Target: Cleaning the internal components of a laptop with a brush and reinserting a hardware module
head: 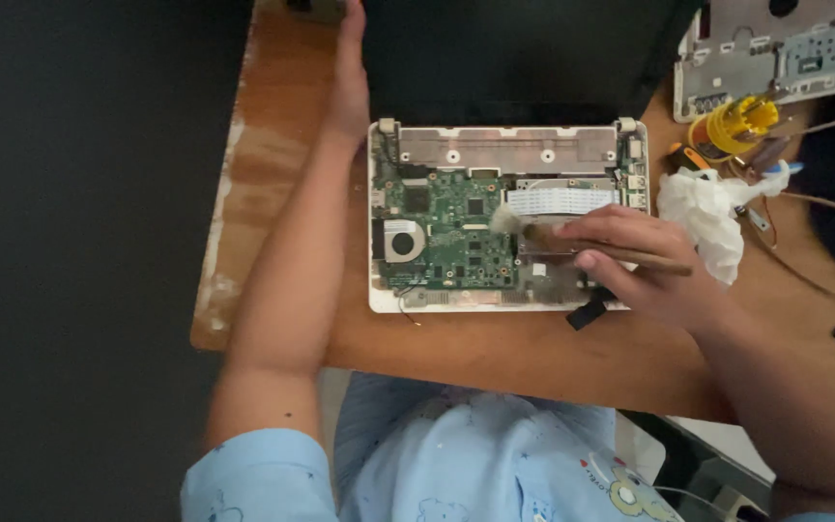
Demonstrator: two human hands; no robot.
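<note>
Your right hand [635, 256] is closed around a wooden-handled brush [591, 246], with its pale bristles resting on the green circuit board [451, 232] near the middle of the opened laptop [509, 217]. The laptop lies flat on the wooden tabletop [495, 348] in front of you, its cover already off, so the board, the round fan [401, 240] at its left and the white ribbon cable [558, 200] are bare. By the look of it the cleaning is under way: how much of the board is done I cannot tell.

Your left hand [348, 82] reaches along the laptop's left side to its far corner; whether it grips anything there I cannot tell.

To the right, a yellow holder [732, 126] stands with small tool bits in it, just beside a crumpled white cloth [707, 213].
</note>
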